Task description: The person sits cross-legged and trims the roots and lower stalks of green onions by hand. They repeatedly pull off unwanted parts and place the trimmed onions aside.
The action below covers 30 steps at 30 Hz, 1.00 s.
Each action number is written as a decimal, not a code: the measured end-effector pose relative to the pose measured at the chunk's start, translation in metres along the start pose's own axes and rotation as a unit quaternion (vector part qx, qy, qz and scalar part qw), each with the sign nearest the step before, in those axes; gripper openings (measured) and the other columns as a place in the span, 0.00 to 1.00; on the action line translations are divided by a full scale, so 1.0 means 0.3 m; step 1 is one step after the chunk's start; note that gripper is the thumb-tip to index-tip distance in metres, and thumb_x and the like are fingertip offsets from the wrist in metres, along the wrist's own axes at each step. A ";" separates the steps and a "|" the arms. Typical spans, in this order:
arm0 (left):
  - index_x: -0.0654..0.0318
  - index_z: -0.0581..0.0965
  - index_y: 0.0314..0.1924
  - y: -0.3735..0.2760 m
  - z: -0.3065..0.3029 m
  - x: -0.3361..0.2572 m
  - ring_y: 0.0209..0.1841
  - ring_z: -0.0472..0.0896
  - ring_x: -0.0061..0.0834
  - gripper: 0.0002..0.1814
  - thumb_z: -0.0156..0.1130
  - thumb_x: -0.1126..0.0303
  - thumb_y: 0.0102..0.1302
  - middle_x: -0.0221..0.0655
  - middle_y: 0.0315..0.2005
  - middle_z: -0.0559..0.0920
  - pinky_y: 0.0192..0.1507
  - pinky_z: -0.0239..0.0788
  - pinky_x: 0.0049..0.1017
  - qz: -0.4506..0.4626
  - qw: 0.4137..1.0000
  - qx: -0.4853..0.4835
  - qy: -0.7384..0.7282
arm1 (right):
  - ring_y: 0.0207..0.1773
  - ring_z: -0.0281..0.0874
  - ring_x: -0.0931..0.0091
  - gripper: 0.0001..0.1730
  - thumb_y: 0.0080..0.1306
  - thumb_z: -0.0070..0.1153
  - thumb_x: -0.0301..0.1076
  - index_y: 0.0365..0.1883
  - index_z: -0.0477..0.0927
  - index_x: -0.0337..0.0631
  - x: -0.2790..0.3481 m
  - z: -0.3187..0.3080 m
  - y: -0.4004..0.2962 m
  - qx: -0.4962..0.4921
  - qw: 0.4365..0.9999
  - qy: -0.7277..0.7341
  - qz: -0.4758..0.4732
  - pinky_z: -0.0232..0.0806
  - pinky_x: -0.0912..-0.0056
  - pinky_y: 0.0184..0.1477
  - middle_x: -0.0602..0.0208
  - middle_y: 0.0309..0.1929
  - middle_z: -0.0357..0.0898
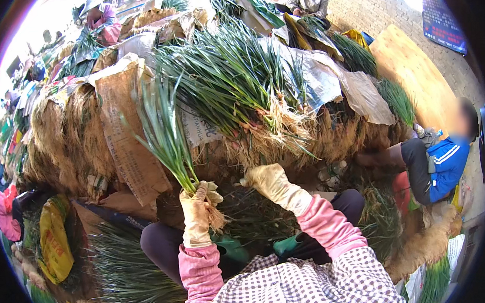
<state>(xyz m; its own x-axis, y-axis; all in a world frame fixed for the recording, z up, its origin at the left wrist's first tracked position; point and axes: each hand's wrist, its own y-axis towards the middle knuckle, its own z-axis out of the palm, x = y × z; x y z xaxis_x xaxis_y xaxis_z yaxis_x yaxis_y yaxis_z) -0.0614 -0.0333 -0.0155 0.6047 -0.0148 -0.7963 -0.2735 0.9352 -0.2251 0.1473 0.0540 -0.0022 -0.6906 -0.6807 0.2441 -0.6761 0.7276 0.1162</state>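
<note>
My left hand (195,208), in a pale work glove, is closed around a small bunch of green onions (167,138). Their leaves point up and away from me, and the roots (217,217) hang below the fist. My right hand (270,185), gloved too, hovers to the right of that bunch, fingers curled. A pale bit shows at its fingertips, but whether it is held cannot be made out. Just beyond both hands, a loose heap of green onions (227,79) lies on the stack, its pinkish bulbs and pale roots (282,125) towards me.
Brown sacking (123,128) and plastic sheet (312,75) cover parts of the root-fringed stack. Trimmed leaves litter the ground between my knees. More green onions (130,270) lie at my left, near a yellow bag (55,241). A person in blue (450,162) sits at the right.
</note>
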 end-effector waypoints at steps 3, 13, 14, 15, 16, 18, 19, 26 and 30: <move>0.68 0.79 0.37 -0.007 0.054 -0.013 0.20 0.80 0.24 0.08 0.59 0.71 0.70 0.35 0.25 0.83 0.22 0.74 0.23 0.027 0.999 -0.012 -0.044 | 0.26 0.80 0.70 0.16 0.65 0.58 0.49 0.29 0.81 0.46 -0.019 -0.029 0.004 0.035 0.992 -0.106 0.052 0.71 0.66 0.26 0.64 0.24 0.81; 0.69 0.81 0.44 0.034 0.114 0.084 0.23 0.77 0.19 0.13 0.62 0.65 0.67 0.30 0.25 0.83 0.29 0.74 0.20 -0.067 0.995 -0.037 -0.064 | 0.29 0.78 0.67 0.08 0.60 0.63 0.36 0.29 0.80 0.42 -0.078 -0.089 0.299 -0.236 0.959 -0.128 0.093 0.71 0.65 0.29 0.58 0.29 0.77; 0.70 0.80 0.47 0.026 0.127 0.067 0.25 0.79 0.20 0.15 0.61 0.65 0.68 0.32 0.26 0.83 0.33 0.76 0.22 -0.065 0.995 -0.026 -0.068 | 0.29 0.79 0.68 0.09 0.60 0.64 0.38 0.27 0.80 0.43 0.029 -0.126 0.255 -0.219 0.963 -0.099 0.118 0.72 0.66 0.30 0.60 0.31 0.79; 0.71 0.79 0.49 0.020 0.151 0.051 0.28 0.81 0.21 0.16 0.60 0.65 0.68 0.33 0.28 0.84 0.37 0.79 0.24 -0.067 0.995 -0.007 -0.070 | 0.32 0.81 0.68 0.09 0.59 0.64 0.39 0.30 0.81 0.44 0.095 -0.156 0.201 -0.155 0.975 -0.042 0.152 0.72 0.66 0.32 0.61 0.32 0.81; 0.71 0.78 0.52 0.013 0.159 0.044 0.22 0.77 0.18 0.17 0.60 0.66 0.69 0.33 0.29 0.84 0.31 0.76 0.20 -0.091 0.993 -0.011 -0.075 | 0.33 0.81 0.68 0.10 0.59 0.64 0.40 0.33 0.81 0.44 0.121 -0.139 0.146 -0.135 0.982 0.006 0.130 0.72 0.66 0.33 0.61 0.33 0.81; 0.68 0.80 0.47 0.053 0.091 0.148 0.16 0.68 0.14 0.12 0.61 0.68 0.68 0.28 0.26 0.82 0.19 0.63 0.15 -0.092 0.988 0.000 -0.123 | 0.35 0.82 0.65 0.12 0.60 0.63 0.41 0.36 0.81 0.44 0.168 -0.063 0.074 -0.129 0.987 0.067 0.072 0.72 0.65 0.35 0.61 0.33 0.82; 0.67 0.80 0.44 0.047 0.099 0.143 0.15 0.66 0.13 0.10 0.62 0.68 0.67 0.27 0.25 0.82 0.17 0.58 0.15 -0.101 0.987 0.009 -0.123 | 0.36 0.82 0.64 0.13 0.60 0.63 0.42 0.37 0.81 0.44 0.173 -0.028 0.052 -0.147 0.985 0.073 0.046 0.72 0.65 0.36 0.60 0.32 0.82; 0.62 0.79 0.36 0.021 0.117 0.113 0.13 0.68 0.14 0.04 0.62 0.70 0.67 0.25 0.17 0.76 0.14 0.57 0.16 -0.089 0.994 -0.053 0.019 | 0.34 0.80 0.60 0.25 0.58 0.60 0.58 0.27 0.81 0.41 0.198 -0.049 0.138 -0.136 0.976 0.094 0.139 0.69 0.59 0.36 0.57 0.28 0.79; 0.62 0.78 0.35 0.027 0.105 0.140 0.11 0.68 0.16 0.04 0.62 0.70 0.66 0.26 0.15 0.75 0.11 0.56 0.17 -0.070 0.996 -0.059 0.005 | 0.32 0.78 0.59 0.21 0.62 0.60 0.53 0.26 0.81 0.42 0.195 0.033 0.154 -0.119 0.964 0.193 0.141 0.68 0.58 0.35 0.58 0.27 0.79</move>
<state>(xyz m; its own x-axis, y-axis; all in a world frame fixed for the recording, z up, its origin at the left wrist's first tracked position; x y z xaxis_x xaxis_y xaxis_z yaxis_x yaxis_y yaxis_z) -0.0147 -0.0153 -0.0330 0.6355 -0.1474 -0.7579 -0.2723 0.8758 -0.3986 0.0732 0.0470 0.0078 -0.6597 -0.4039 0.6338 -0.3651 0.9094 0.1995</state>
